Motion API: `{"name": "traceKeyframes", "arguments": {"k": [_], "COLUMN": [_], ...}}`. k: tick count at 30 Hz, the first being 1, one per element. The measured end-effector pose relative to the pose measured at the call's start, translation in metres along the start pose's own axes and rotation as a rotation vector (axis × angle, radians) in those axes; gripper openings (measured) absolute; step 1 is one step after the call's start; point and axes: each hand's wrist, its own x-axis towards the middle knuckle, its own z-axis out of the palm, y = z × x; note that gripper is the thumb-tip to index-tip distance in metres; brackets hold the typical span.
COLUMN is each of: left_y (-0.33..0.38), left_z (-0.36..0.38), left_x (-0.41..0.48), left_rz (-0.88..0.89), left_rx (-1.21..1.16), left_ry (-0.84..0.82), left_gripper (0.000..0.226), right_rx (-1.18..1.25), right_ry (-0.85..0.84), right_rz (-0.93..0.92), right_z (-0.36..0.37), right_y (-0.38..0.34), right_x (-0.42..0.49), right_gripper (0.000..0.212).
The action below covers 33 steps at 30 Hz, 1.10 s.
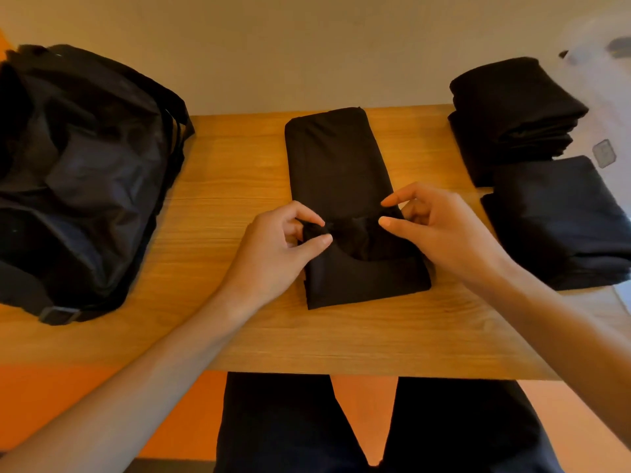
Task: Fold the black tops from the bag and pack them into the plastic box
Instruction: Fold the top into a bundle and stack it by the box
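From the head camera, a black top (pixel 341 186) lies in the middle of the wooden desk (pixel 222 186), folded into a long narrow strip that runs from the far edge toward the person. Its neckline is at the near end and faces up. The left hand (pixel 273 254) pinches a bunch of cloth at the left side of the neckline between thumb and forefinger, with the other fingers curled beneath. The right hand (pixel 444 230) hangs over the right side of the neckline, released: thumb and forefinger are stretched out and apart with nothing between them. Its other fingers are bent close to the cloth, and whether they touch it cannot be told.

A black bag (pixel 78 179), crumpled and slack, sits on the left end of the desk, well apart from the top. At the right end are two stacks of folded black tops, a far stack (pixel 512 121) and a near stack (pixel 560 227), touching each other. Behind them at the right edge is a pale plastic shape (pixel 607 107), too blurred to make out
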Motion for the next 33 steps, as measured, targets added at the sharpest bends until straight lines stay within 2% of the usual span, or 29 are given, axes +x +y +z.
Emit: {"name": "traceKeyframes", "arguments": {"k": [2, 10, 24, 33], "left_y": [0.001, -0.009, -0.02, -0.02], "left_z": [0.0, 0.006, 0.012, 0.013], "left_x": [0.004, 0.013, 0.015, 0.018], "left_rz": [0.004, 0.063, 0.249, 0.304], "left_rx": [0.033, 0.168, 0.203, 0.306], "left_ry": [0.04, 0.107, 0.26, 0.29], "left_gripper": [0.011, 0.011, 0.012, 0.011], "right_rx": [-0.026, -0.178, -0.203, -0.217], "right_ry": [0.041, 0.158, 0.269, 0.282], "right_rz": [-0.001, -0.019, -0.091, -0.125], "right_z": [0.002, 0.009, 0.018, 0.019], "right_y": [0.001, 0.004, 0.007, 0.006], "right_x": [0.004, 0.009, 0.007, 0.011], "right_gripper": [0.019, 0.002, 0.002, 0.004]}}
